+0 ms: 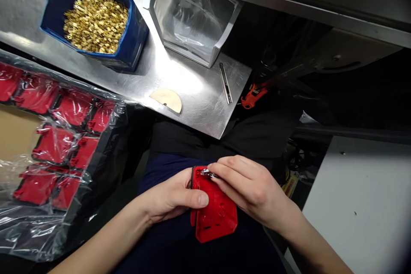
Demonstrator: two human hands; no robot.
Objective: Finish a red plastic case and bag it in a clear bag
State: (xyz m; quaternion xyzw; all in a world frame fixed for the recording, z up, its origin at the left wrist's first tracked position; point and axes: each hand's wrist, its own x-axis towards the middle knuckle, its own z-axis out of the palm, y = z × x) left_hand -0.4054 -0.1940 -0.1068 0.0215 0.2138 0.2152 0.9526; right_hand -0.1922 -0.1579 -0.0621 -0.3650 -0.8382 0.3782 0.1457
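Note:
A red plastic housing (215, 214) with a black edge is held over my lap, its hollow inside facing up. My left hand (180, 195) grips it from the left, thumb pressed on the inner side. At its upper end, the fingers of my right hand (248, 182) are pinched on a small shiny metal piece (207, 173), which touches the housing's top corner. The exact kind of that piece cannot be made out. My right fingertips partly cover the housing's upper right side.
On the metal table (199, 115) stand a blue bin (136, 38) of small brass parts (96, 23) and a grey bin (213, 53) with clear plastic bags. A half-round tan disc (167, 99) and a slim knife-like tool (225, 83) lie nearby. Left, a box holds bagged red housings (54, 143).

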